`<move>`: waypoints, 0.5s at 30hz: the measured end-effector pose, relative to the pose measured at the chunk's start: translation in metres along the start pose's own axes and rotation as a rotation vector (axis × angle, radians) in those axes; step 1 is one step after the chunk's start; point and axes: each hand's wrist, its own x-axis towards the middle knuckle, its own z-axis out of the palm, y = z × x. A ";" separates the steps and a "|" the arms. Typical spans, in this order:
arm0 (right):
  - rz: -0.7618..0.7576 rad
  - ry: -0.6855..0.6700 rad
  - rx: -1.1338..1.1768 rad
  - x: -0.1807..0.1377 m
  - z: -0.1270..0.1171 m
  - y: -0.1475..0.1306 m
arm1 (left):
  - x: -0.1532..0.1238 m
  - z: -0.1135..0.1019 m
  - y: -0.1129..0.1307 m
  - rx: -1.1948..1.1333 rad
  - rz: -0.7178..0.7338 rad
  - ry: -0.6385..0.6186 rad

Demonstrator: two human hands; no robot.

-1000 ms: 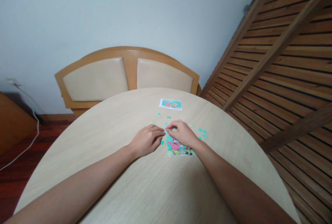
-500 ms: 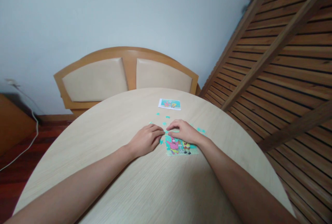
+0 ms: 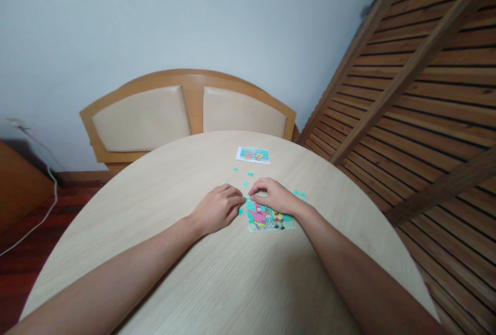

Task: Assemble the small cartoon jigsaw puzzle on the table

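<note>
A partly assembled jigsaw puzzle (image 3: 267, 222) lies flat on the table, showing a pink starfish figure and a yellow square figure on green. At its upper left corner is a small green puzzle piece (image 3: 248, 198). My left hand (image 3: 221, 208) has its fingers pressed together, with the tips on the left side of that piece. From the right, my right hand (image 3: 273, 194) reaches over the puzzle's top edge, thumb and forefinger closed at the same piece. It hides part of the puzzle's upper right. A loose puzzle piece (image 3: 241, 211) rests beside the left edge.
Several loose green pieces lie beyond the hands, among them one piece (image 3: 250, 174) and a cluster (image 3: 299, 194) on the right. A picture card (image 3: 253, 155) sits farther back on the round table (image 3: 163, 190). A padded chair (image 3: 186, 102) and slatted wooden panel (image 3: 406, 76) stand behind.
Both hands stay at the puzzle's upper left corner. The right thumb and fingers have shifted very slightly; the rest looks the same.
</note>
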 end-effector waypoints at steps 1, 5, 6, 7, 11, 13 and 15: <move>-0.007 0.004 -0.005 0.000 0.000 0.000 | 0.000 0.000 0.000 0.004 0.002 -0.002; -0.043 0.002 -0.028 0.000 0.000 -0.001 | -0.001 0.001 -0.001 0.003 0.019 0.007; -0.047 0.000 -0.037 0.000 0.000 -0.001 | -0.001 0.001 -0.001 0.001 0.025 0.011; -0.049 0.001 -0.046 0.000 0.000 -0.001 | -0.001 0.001 -0.001 0.001 0.029 0.015; -0.042 0.011 -0.062 0.000 0.001 -0.002 | 0.000 -0.001 0.000 0.006 0.025 0.016; -0.040 0.014 -0.063 -0.001 0.000 -0.002 | 0.000 -0.002 0.001 0.002 0.024 0.016; -0.041 0.013 -0.069 -0.001 0.000 -0.002 | 0.001 -0.002 0.001 -0.005 0.024 0.016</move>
